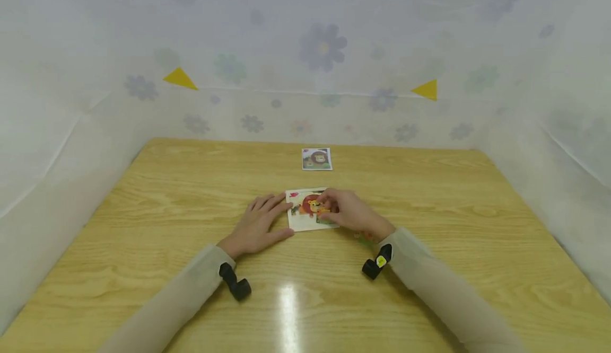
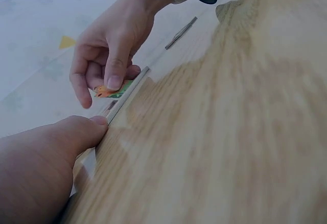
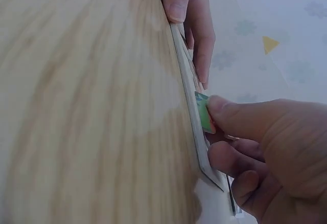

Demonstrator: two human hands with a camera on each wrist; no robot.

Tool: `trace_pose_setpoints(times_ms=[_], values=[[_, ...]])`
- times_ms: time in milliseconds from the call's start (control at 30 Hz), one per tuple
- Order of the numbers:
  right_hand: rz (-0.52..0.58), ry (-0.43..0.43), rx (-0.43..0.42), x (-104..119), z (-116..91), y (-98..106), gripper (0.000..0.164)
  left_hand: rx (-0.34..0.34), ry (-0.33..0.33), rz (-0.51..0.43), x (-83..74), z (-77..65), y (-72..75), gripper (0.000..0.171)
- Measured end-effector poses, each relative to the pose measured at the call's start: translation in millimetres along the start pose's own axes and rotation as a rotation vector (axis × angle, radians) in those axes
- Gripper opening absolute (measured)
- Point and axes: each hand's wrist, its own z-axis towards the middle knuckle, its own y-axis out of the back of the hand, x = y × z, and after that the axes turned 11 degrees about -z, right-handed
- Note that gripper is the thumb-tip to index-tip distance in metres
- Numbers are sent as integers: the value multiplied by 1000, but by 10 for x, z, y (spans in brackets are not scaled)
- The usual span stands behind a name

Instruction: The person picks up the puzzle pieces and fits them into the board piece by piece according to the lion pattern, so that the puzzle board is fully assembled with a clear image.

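Touching the board [image 1: 303, 224] at nine o'clock, the left hand [image 1: 258, 226] lay straight-fingered while the right hand [image 1: 352, 213] pinched a seemingly light, stiff piece [image 3: 203, 114], best held edgewise.

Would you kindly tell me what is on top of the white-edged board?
The board bears a lion picture, the left hand touches its left edge, and the right hand pinches a small piece over its right side. Whatever lies beneath the right hand is covered.

— What kind of place is this?
— It looks like a curtained booth: flowered white sheets [image 1: 281, 45] close three sides of the wood-grain table [image 1: 162, 226], with yellow triangles [image 1: 180, 79] at the back.
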Motion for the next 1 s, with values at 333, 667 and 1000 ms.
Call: trace_pose_setpoints(times_ms=[333,667,1000], values=[[-93,86,-70,178,166,-146,19,-13,-13,-1,-1,-1,-11,64],[-45,82,-48,279,271,-245,18,-15,-11,2,-8,4,-41,63],[-93,77,-79,316,298,-267,19,-15,-8,-7,-6,-6,-25,63]])
